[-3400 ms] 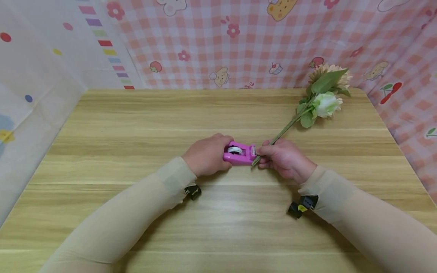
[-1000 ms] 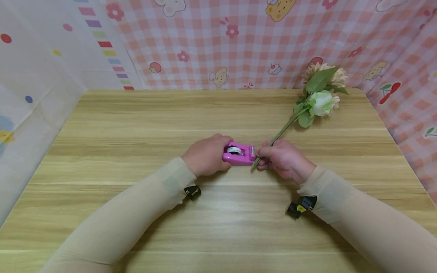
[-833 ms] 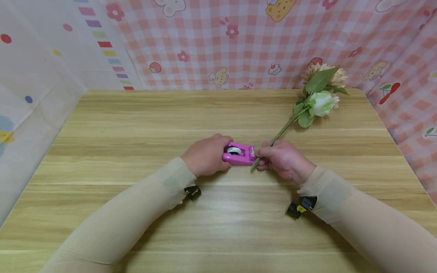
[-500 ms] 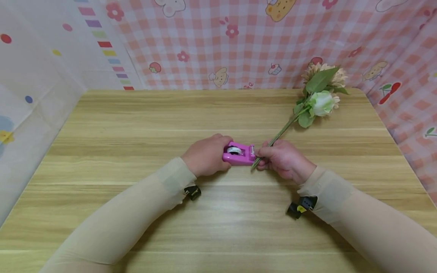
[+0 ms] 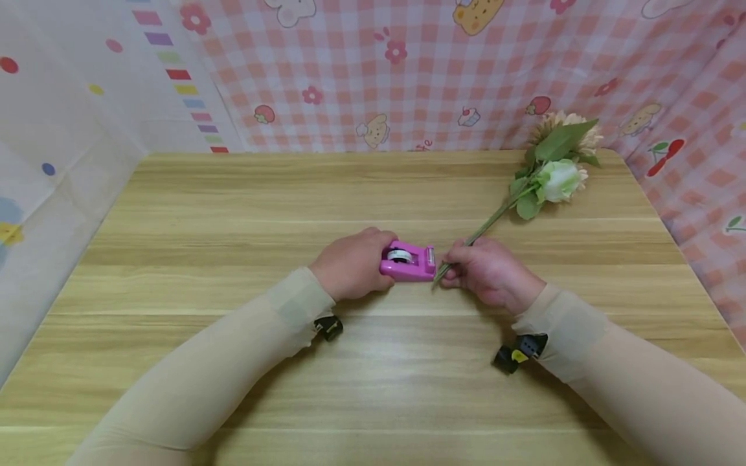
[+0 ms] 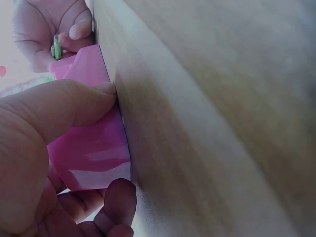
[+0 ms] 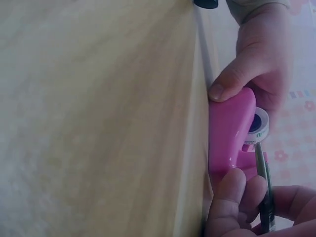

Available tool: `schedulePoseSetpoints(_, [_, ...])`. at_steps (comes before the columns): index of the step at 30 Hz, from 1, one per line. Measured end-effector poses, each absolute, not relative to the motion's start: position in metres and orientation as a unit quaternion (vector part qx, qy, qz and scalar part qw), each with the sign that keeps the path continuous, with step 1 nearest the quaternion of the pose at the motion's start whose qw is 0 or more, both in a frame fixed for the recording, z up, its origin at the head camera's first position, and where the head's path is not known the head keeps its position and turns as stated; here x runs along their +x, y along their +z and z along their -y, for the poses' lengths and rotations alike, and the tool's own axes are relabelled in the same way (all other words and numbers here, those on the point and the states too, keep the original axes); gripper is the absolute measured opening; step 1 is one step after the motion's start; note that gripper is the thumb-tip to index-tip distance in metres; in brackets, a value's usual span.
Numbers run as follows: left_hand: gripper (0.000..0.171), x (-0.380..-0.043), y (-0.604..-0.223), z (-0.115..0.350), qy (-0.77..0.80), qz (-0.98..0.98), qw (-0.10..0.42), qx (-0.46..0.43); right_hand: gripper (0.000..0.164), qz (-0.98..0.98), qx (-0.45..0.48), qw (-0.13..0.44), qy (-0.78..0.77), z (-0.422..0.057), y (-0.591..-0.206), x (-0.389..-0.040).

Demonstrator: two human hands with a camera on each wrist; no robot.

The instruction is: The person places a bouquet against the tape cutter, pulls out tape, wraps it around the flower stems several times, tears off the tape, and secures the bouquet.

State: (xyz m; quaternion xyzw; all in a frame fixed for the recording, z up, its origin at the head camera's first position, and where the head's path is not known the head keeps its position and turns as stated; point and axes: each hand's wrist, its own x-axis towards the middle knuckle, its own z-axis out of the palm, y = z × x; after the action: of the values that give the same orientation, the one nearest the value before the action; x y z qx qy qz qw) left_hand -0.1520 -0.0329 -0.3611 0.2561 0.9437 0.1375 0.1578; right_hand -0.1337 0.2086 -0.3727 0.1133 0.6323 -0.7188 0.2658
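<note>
My left hand [image 5: 352, 265] grips the rear of a pink tape dispenser [image 5: 415, 273], thumb on one side and fingers on the other. The dispenser sits flat on the table, and a white tape roll [image 7: 260, 127] shows inside it. Just right of its cutter end, my right hand [image 5: 495, 275] pinches artificial flower stems [image 5: 492, 220] near their lower ends. These slant up and right to a pale green-white rose [image 5: 559, 181], a peach bloom and green leaves. Whether tape runs from the cutter to the stems is too small to tell.
The wood-grain table [image 5: 262, 194] stretches around both hands. A pink checked cloth [image 5: 350, 65] hangs behind it and on the right, with a white dotted cloth [image 5: 64, 123] on the left. Small black cameras [image 5: 329, 328] are strapped to both wrists.
My right hand has shifted slightly right, carrying the flowers with it, so the stem ends sit a little farther from the cutter. The left hand and tape dispenser have stayed put.
</note>
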Motion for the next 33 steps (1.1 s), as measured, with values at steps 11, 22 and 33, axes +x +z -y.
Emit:
schedulePoseSetpoints(11, [0.063, -0.152, -0.362, 0.033, 0.138, -0.943, 0.156, 0.258, 0.021, -0.605, 0.097, 0.256, -0.748, -0.213, -0.370, -0.130])
schedulePoseSetpoints(22, [0.063, -0.153, -0.362, 0.033, 0.134, -0.944, 0.156, 0.260, 0.015, -0.589, 0.064, 0.229, -0.772, -0.215, -0.368, -0.129])
schedulePoseSetpoints(33, [0.065, -0.152, -0.361, 0.032, 0.134, -0.944, 0.158, 0.255, 0.008, -0.600, 0.059, 0.235, -0.763, -0.220, -0.368, -0.129])
